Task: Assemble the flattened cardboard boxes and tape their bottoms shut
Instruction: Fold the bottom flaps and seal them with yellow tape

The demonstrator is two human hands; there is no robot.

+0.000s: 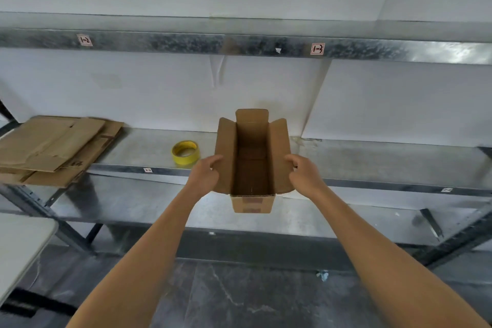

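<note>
Now holding an erected cardboard box (251,168) upright between both, left hand (206,174) curled round the left top flap and right hand (306,177) curled round the right one. Open end up, flaps splayed outward, at the front edge of the metal shelf (372,160). Just beyond and left of the left hand, a yellow tape roll (185,153) lying flat on the shelf. Farther left of that hand, a stack of flattened cardboard boxes (53,149) overhanging the shelf edge.
</note>
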